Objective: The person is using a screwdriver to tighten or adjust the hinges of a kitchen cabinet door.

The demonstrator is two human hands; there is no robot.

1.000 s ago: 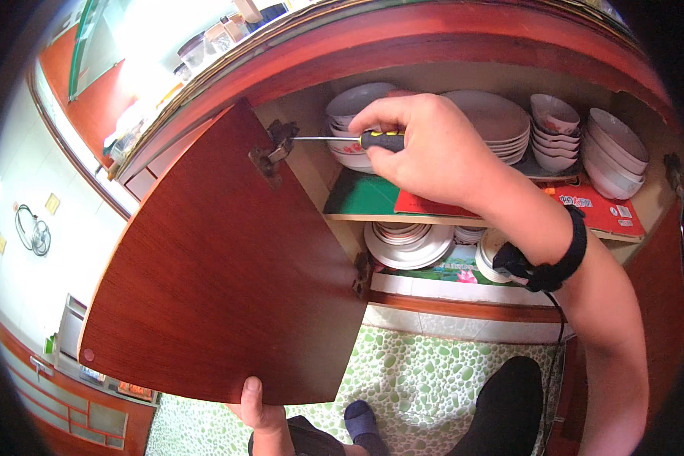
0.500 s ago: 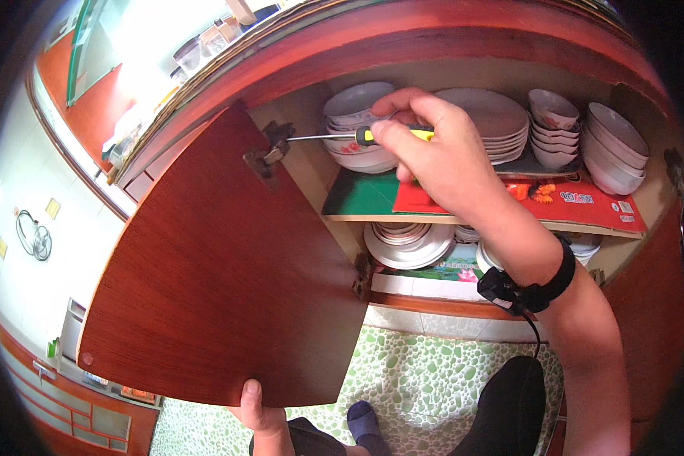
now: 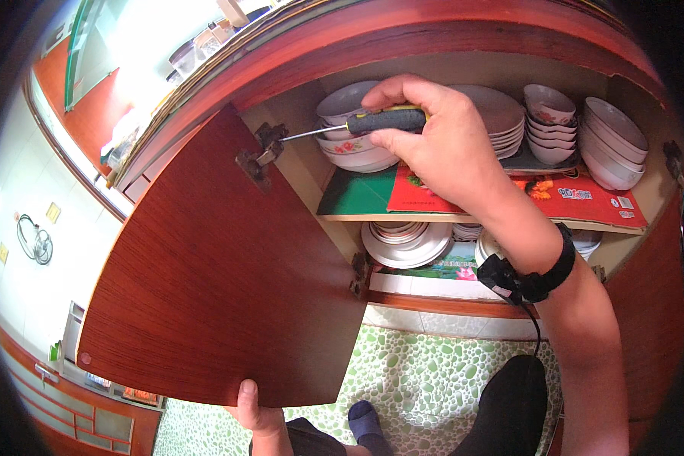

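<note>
My right hand is closed around the black and yellow handle of a screwdriver. The screwdriver's thin shaft points left, its tip at the upper metal hinge inside the cabinet. That hinge joins the cabinet's side wall to an open reddish-brown door. My left hand grips the door's bottom edge, thumb on the inner face and the other fingers mostly hidden behind. Whether the tip sits in a screw is too small to tell. A lower hinge also joins door and cabinet.
On the upper shelf stand stacked bowls, plates, small bowls and large bowls, close behind my right hand. Below are more plates. A black band with a cable circles my right wrist. The floor is green-patterned.
The screwdriver handle has turned in my right hand, showing more black and less yellow. My fingers have shifted along it. The left hand still holds the door.
</note>
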